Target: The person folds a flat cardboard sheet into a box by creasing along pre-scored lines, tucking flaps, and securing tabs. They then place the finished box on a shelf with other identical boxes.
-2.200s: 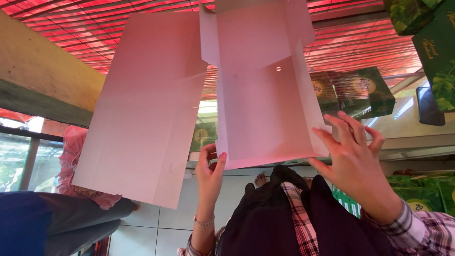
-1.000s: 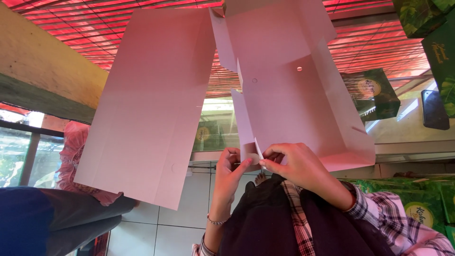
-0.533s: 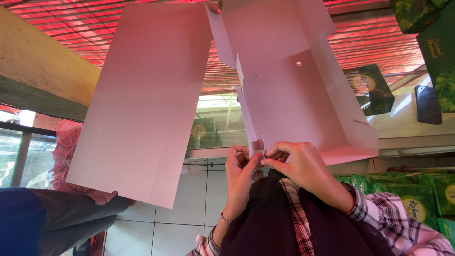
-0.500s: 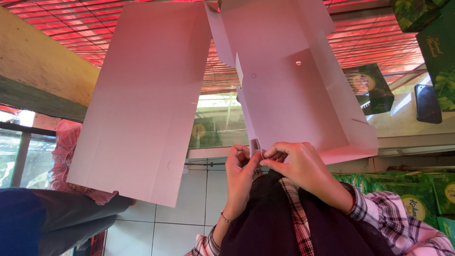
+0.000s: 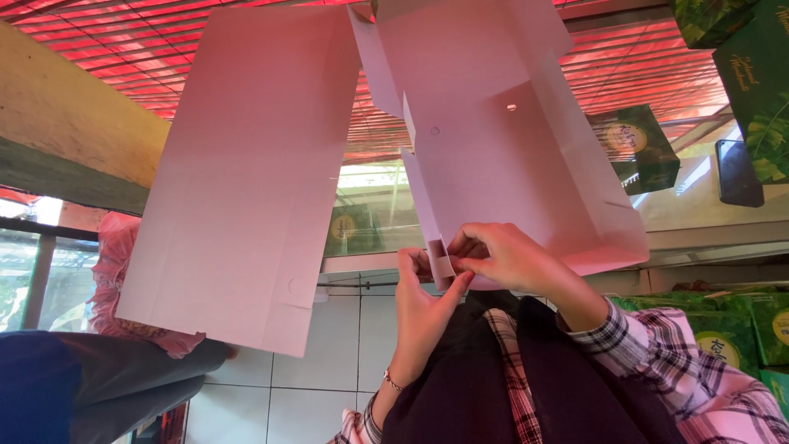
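The pale cardboard box runs off the top edge, so its upper flaps are cut away. Its wide loose panel hides what lies behind it. The fingertips of the right hand are tucked behind a small corner tab. Green cartons at the top right corner are cropped, their prints too blurred to tell.

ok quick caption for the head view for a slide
Both hands, left and right, pinch a corner tab of a pale pink flat cardboard box.
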